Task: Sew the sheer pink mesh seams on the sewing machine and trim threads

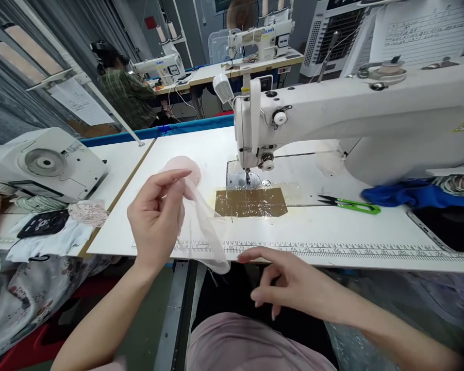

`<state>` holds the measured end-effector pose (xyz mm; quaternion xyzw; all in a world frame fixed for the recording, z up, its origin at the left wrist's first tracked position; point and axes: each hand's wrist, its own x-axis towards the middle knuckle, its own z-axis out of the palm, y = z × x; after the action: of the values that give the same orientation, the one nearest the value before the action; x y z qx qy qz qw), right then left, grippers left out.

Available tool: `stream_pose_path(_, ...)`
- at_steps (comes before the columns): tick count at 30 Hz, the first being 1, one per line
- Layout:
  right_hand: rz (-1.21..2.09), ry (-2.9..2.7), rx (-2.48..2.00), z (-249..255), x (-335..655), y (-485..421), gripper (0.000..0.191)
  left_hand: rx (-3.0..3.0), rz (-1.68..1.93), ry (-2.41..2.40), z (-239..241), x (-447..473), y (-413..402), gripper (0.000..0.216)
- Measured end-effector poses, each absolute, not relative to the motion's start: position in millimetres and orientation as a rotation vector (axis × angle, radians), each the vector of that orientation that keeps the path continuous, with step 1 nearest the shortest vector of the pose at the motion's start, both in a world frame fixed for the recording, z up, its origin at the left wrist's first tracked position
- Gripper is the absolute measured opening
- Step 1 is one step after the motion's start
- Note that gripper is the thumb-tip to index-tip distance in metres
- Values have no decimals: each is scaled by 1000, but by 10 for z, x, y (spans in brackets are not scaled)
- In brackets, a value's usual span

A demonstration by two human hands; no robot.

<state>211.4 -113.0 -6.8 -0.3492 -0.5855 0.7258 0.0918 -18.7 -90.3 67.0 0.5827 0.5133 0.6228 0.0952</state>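
My left hand is raised above the front of the white sewing table, its fingers pinched on a sheer pale pink fabric piece that hangs down past the table edge. My right hand hovers below the table's front edge beside the fabric's lower end, fingers loosely spread and holding nothing. The white sewing machine stands behind, its needle over the metal plate. A brown taped patch lies in front of the needle.
Green-handled thread snips lie right of the needle, and blue cloth is bunched farther right. A printed ruler runs along the table front. Another machine and lace scraps sit at left. A person in a plaid shirt works at a far table.
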Motion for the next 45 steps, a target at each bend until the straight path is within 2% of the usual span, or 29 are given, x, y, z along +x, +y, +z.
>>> stream_pose_path(3, 2563, -1267, -716, -270, 1792, -1282, 61, 1718, 1957, 1496, 705, -196, -900, 13)
stream_pose_path(5, 2674, -958, -494, -360, 1586, -1379, 58, 1702, 2000, 1492, 726, -208, -911, 13)
stream_pose_path(9, 2598, -539, -252, -370, 1282, -1468, 63, 1671, 2011, 1509, 725, -233, -958, 13)
stream_pose_path(12, 2437, -548, -392, -381, 1168, -1482, 50, 1645, 1973, 1503, 708, -250, -986, 14)
stream_pose_path(14, 2326, -760, -578, -462, 1193, -1507, 43, 1632, 1967, 1500, 711, -271, -989, 15)
stream_pose_path(15, 2286, -978, -670, -521, 1247, -1526, 46, 1627, 1976, 1503, 717, -285, -987, 15)
stream_pose_path(17, 2168, -1732, -816, -642, 1436, -1571, 46, 1622, 1987, 1515, 737, -320, -981, 16)
stream_pose_path(18, 1939, -2195, -882, -686, 1560, -1591, 41, 1624, 1974, 1527, 748, -338, -980, 16)
stream_pose_path(20, 1677, -2425, -1078, -694, 1821, -1611, 35, 1626, 1906, 1552, 767, -365, -989, 17)
stream_pose_path(22, 1099, -2816, -1293, -572, 2031, -1590, 45, 1624, 1817, 1562, 778, -372, -1014, 18)
stream_pose_path(23, 968, -2830, -1224, -468, 2097, -1560, 52, 1623, 1784, 1557, 780, -366, -1031, 18)
stream_pose_path(24, 985, -2734, -1127, -348, 2129, -1516, 50, 1624, 1757, 1548, 781, -355, -1050, 17)
stream_pose_path(26, 1276, -2355, -1058, -106, 2099, -1385, 28, 1628, 1711, 1527, 782, -319, -1089, 16)
stream_pose_path(27, 1396, -2120, -1089, -7, 2044, -1301, 29, 1626, 1695, 1524, 782, -297, -1107, 16)
stream_pose_path(29, 1520, -1765, -1088, 114, 1887, -1110, 48, 1611, 1678, 1532, 781, -254, -1135, 17)
stream_pose_path(31, 1802, -1571, -929, 133, 1718, -919, 65, 1584, 1702, 1563, 772, -228, -1157, 18)
stream_pose_path(32, 1931, -1495, -852, 117, 1646, -837, 56, 1564, 1724, 1585, 760, -228, -1169, 18)
stream_pose_path(33, 2009, -1413, -790, 95, 1591, -768, 38, 1545, 1743, 1611, 741, -241, -1183, 19)
stream_pose_path(34, 2035, -1341, -740, 74, 1556, -713, 28, 1526, 1761, 1641, 714, -268, -1201, 19)
stream_pose_path(37, 2018, -1335, -685, 53, 1574, -625, 29, 1450, 1717, 1743, 570, -428, -1274, 25)
stream_pose_path(39, 1952, -1438, -718, 75, 1650, -606, 30, 1432, 1453, 1792, 444, -553, -1322, 34)
stream_pose_path(42, 1858, -1584, -804, 118, 1748, -599, 29, 1642, 809, 1779, 292, -626, -1342, 39)
stream_pose_path(45, 1831, -1711, -821, 144, 1785, -601, 28, 1940, 713, 1655, 267, -490, -1255, 45)
